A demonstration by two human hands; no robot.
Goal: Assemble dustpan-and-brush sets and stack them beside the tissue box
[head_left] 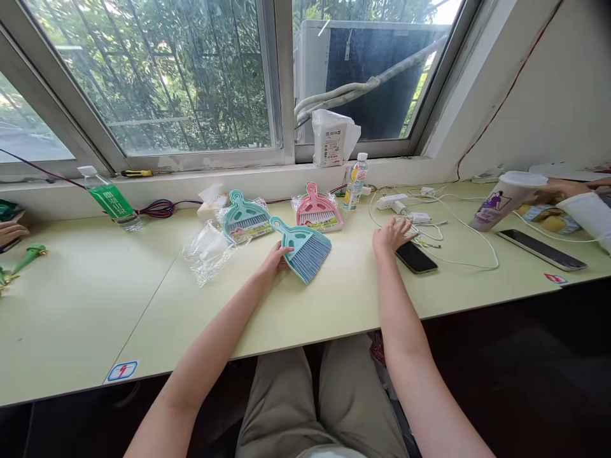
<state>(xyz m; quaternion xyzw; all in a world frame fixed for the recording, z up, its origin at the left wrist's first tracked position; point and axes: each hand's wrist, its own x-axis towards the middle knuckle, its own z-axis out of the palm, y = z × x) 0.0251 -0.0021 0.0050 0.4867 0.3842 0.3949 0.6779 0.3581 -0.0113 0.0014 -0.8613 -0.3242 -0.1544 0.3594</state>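
My left hand (273,259) is closed on a small teal hand broom (305,251) with grey-blue bristles, which it holds tilted over the pale green table. Behind the broom rests a teal dustpan and brush set (245,218) with a printed label, and to its right a pink dustpan and brush set (317,208). On the right, my right hand (393,235) has its fingers spread and holds nothing. It is nearest to a black phone (416,257) and a tangle of white cables (442,222).
Crumpled clear plastic wrapping (207,251) lies left of the sets. A green-labelled bottle (112,200) leans at far left; a drink bottle (356,183) stands behind. At right are a large cup (506,200), a tablet-like device (541,249) and another person's arm (589,213). Another hand (12,234) shows at the left edge.
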